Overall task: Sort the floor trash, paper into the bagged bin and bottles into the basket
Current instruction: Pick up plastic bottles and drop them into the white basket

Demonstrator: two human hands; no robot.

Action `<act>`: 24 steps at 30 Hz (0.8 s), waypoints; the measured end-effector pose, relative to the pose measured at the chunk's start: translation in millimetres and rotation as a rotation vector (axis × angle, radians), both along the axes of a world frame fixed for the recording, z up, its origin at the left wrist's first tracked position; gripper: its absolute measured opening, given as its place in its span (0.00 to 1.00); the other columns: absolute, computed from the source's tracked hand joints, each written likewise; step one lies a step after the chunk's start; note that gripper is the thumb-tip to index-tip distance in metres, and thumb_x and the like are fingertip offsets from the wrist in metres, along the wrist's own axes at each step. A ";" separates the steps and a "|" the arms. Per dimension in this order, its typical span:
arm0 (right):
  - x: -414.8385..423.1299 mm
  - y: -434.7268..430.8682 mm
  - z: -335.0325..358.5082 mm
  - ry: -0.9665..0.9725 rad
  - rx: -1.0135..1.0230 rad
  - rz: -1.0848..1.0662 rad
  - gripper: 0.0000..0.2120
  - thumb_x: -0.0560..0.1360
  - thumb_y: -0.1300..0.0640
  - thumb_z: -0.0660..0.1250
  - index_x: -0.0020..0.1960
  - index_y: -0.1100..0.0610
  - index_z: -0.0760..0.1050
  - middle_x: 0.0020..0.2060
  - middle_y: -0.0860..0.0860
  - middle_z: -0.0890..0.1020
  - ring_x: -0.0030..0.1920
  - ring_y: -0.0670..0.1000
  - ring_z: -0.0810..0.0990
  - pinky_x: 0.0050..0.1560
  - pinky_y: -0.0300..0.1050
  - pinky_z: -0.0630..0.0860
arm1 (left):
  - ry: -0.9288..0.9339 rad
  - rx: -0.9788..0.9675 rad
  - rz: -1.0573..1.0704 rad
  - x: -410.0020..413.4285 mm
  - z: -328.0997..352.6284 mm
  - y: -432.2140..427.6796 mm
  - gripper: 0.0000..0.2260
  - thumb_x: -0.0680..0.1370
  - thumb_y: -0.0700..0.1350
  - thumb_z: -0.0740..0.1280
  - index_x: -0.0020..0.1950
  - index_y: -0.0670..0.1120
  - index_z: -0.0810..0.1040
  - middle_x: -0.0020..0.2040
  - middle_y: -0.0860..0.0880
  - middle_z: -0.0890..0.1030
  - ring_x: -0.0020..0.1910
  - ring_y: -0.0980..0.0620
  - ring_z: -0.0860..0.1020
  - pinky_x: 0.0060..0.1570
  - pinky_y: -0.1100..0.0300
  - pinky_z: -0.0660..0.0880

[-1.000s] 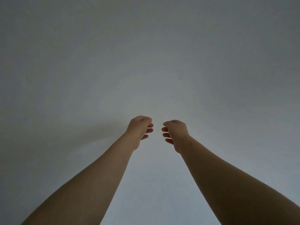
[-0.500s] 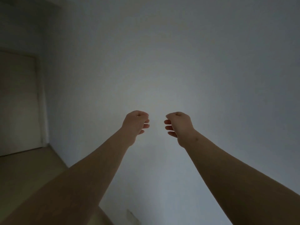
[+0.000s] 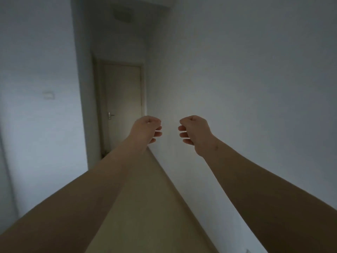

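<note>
Left hand (image 3: pixel 145 129) and right hand (image 3: pixel 196 131) reach forward, near each other, fingers loosely curled, holding nothing. A door (image 3: pixel 124 99) stands beyond the left hand.

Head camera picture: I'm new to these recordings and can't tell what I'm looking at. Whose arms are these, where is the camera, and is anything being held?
The camera sits on a person's head and looks forward, so the two bare arms reaching into the view are the wearer's own. The left hand and the right hand are raised side by side, fingers loosely curled, a gap between them. Neither holds anything. Behind them runs a dim hallway: a pale wall on the right, a closed door with a handle at the far end, and a light switch on the left wall. The visible strip of floor shows no trash, bin or basket.
</note>
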State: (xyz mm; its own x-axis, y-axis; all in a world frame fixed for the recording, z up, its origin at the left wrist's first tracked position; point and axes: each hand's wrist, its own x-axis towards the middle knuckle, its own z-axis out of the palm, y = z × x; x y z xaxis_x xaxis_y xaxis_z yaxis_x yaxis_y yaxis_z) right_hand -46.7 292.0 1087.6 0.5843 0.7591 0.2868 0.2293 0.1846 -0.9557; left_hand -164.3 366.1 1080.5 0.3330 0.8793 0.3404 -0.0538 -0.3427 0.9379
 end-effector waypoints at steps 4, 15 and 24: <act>-52.0 93.5 -17.4 -0.015 -0.055 0.140 0.08 0.76 0.61 0.61 0.39 0.54 0.71 0.34 0.50 0.76 0.30 0.47 0.73 0.33 0.40 0.70 | -0.003 -0.047 0.130 -64.4 -16.2 66.2 0.06 0.79 0.43 0.63 0.41 0.50 0.74 0.39 0.51 0.77 0.36 0.56 0.77 0.38 0.62 0.71; -173.0 334.8 -54.7 0.011 -0.098 0.579 0.09 0.75 0.63 0.58 0.38 0.54 0.71 0.34 0.50 0.76 0.31 0.48 0.72 0.33 0.39 0.70 | -0.034 -0.116 0.569 -198.9 -54.5 260.8 0.06 0.78 0.43 0.62 0.41 0.49 0.76 0.40 0.51 0.79 0.36 0.55 0.79 0.36 0.63 0.72; -299.4 490.5 -81.6 -0.013 -0.217 0.950 0.06 0.77 0.61 0.59 0.43 0.54 0.72 0.38 0.50 0.78 0.37 0.50 0.76 0.39 0.41 0.74 | 0.028 -0.193 0.928 -307.6 -77.1 363.7 0.04 0.79 0.40 0.61 0.48 0.46 0.75 0.41 0.49 0.78 0.38 0.54 0.78 0.40 0.62 0.73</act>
State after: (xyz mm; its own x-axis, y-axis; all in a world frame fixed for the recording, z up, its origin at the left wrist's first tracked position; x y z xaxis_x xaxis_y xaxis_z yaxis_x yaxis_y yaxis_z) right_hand -346.0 782.6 1006.0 -0.3012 0.9496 0.0873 0.0867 0.1185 -0.9892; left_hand -472.0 729.8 1003.4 -0.5216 0.8373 0.1637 0.1859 -0.0758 0.9797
